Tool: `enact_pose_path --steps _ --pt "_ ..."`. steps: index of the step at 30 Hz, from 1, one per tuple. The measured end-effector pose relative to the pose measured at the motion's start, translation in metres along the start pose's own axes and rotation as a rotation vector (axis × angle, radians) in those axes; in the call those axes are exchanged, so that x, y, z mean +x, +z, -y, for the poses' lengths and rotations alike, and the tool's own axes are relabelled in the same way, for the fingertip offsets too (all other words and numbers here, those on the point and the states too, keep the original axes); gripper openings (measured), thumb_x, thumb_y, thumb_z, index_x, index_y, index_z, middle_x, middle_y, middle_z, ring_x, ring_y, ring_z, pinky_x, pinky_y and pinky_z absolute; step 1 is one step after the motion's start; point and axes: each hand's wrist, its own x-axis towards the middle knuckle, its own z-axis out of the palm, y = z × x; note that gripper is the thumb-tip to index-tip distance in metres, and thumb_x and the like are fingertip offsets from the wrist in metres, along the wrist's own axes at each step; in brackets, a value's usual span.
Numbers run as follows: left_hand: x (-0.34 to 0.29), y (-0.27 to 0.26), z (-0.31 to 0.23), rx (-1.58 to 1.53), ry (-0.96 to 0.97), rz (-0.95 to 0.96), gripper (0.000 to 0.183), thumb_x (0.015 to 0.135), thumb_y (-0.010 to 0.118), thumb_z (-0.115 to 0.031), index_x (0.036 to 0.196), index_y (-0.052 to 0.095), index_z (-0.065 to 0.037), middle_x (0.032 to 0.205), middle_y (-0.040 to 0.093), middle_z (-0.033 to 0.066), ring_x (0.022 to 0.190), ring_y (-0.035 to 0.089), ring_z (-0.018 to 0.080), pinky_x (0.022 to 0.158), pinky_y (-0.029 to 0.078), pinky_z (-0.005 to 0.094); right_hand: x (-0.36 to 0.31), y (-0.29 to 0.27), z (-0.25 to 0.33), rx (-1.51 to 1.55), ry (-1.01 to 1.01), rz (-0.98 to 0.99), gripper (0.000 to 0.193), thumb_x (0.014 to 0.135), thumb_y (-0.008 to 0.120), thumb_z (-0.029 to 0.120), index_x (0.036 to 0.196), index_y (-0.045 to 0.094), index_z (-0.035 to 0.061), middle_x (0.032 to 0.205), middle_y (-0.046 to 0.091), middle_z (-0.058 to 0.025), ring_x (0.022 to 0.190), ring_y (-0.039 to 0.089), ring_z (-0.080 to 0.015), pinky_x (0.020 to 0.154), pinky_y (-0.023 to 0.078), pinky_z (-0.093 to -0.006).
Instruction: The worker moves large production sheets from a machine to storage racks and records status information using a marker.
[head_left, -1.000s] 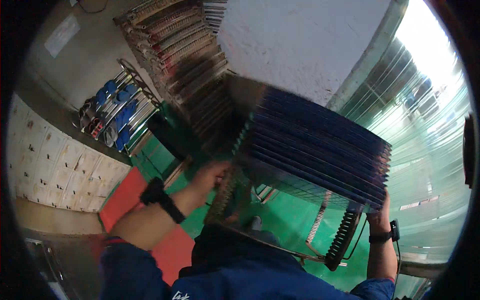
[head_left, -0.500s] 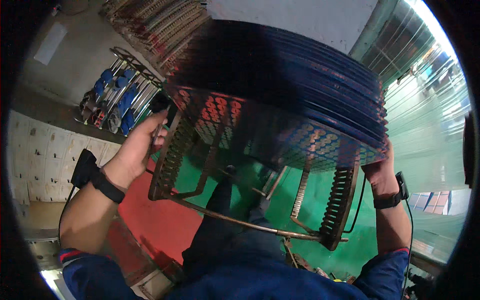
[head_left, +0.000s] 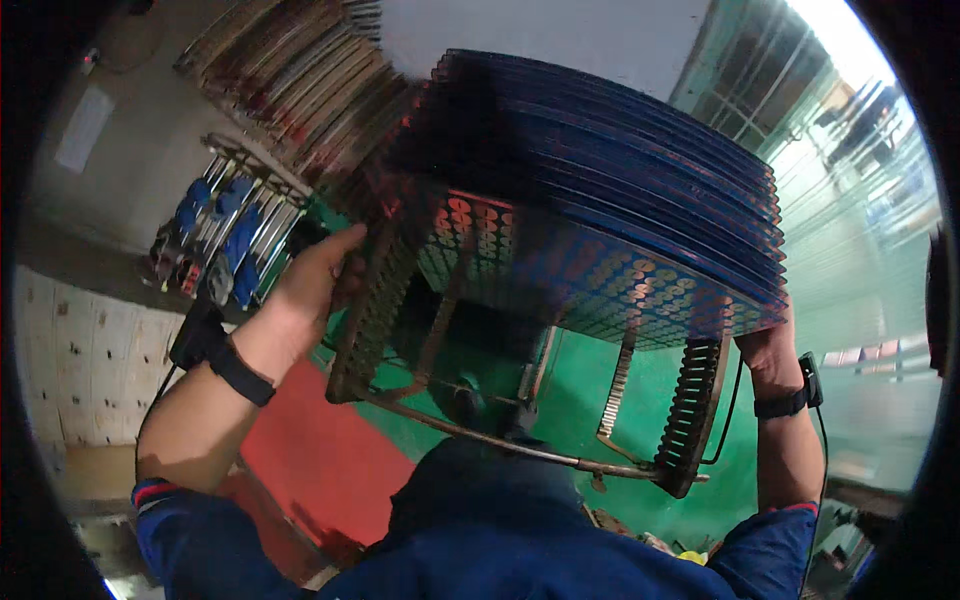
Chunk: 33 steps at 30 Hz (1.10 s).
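Between my hands is a metal rack (head_left: 500, 437) with comb-like slotted sides and a rod along its near edge. In its far part stands a stack of dark blue panels (head_left: 640, 170), their edges lined up; the nearest face carries rows of round spots. My left hand (head_left: 312, 285) grips the rack's left side, its fingertips partly hidden behind the frame. My right hand (head_left: 768, 348) is closed at the right side, by the panels' lower corner; most of its fingers are hidden. The rack is held tilted above the floor in front of my body.
Another stack of brownish panels (head_left: 300, 90) stands at the far left. Beyond my left hand is a shoe rack (head_left: 220, 225), with pale lockers (head_left: 95, 350) nearer. A transparent strip curtain (head_left: 860, 250) hangs at right. The green floor (head_left: 570, 385) meets a red area (head_left: 325, 450).
The rack and my left hand have shifted slightly right in view, both hands keeping their hold. My legs have changed position, and the surroundings have shifted a little.
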Motion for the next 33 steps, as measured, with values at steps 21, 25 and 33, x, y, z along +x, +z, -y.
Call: enact_pose_path --steps 21,25,33 --pt "0.039 0.044 0.047 0.068 -0.203 0.133 0.025 0.098 0.059 -0.039 0.097 0.063 -0.014 0.076 0.057 -0.0046 0.068 0.049 0.0076 0.062 0.034 0.0268 0.025 -0.092 -0.052 -0.184 0.138 -0.656 0.017 0.091 0.054 0.026 0.089 0.065 0.013 0.076 0.057 0.0013 0.059 0.048 -0.0112 0.05 0.035 -0.0283" --pt "0.038 0.069 0.029 0.212 -0.255 0.076 0.025 0.098 0.057 -0.038 0.099 0.063 -0.014 0.078 0.056 -0.0037 0.07 0.048 0.0074 0.062 0.033 0.0272 0.018 -0.092 -0.056 -0.186 0.088 -0.673 0.014 0.089 0.054 0.024 0.086 0.063 0.0127 0.075 0.055 0.0019 0.058 0.046 -0.0105 0.052 0.034 -0.0268" --pt "0.14 0.123 0.039 0.232 -0.121 0.112 0.035 0.097 0.059 -0.039 0.111 0.064 -0.007 0.101 0.065 0.0043 0.089 0.058 0.017 0.083 0.044 0.0343 0.008 -0.116 -0.063 -0.091 0.1 -0.828 0.014 0.09 0.058 0.027 0.085 0.061 0.0143 0.069 0.055 0.0046 0.052 0.047 -0.0084 0.046 0.034 -0.0259"
